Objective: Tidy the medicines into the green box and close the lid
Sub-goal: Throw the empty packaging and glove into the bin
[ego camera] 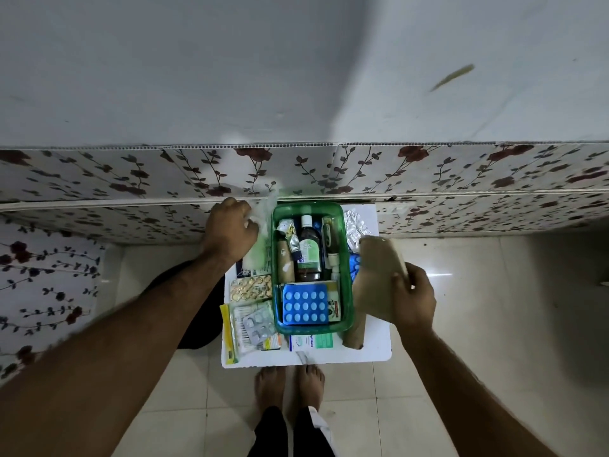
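The green box (pixel 346 282) stands open on a small white table (pixel 369 352). Inside it are a dark syrup bottle (pixel 308 255), tubes and a blue blister pack (pixel 304 306). My left hand (pixel 230 229) is closed on the translucent lid (pixel 263 239), held at the box's left side near the wall. My right hand (pixel 412 296) grips a brown paper packet (pixel 379 278) just right of the box. Gold capsule strips (pixel 251 287), silver blister strips (pixel 258 328) and a yellow packet (pixel 229 334) lie left of the box. A white medicine carton (pixel 311 342) lies in front.
A silver foil strip (pixel 355 227) and blue tablets (pixel 355 265) lie right of the box, partly behind the paper packet. A floral-papered ledge (pixel 461 179) runs along the wall behind the table. My bare feet (pixel 290 395) stand on the tiled floor in front.
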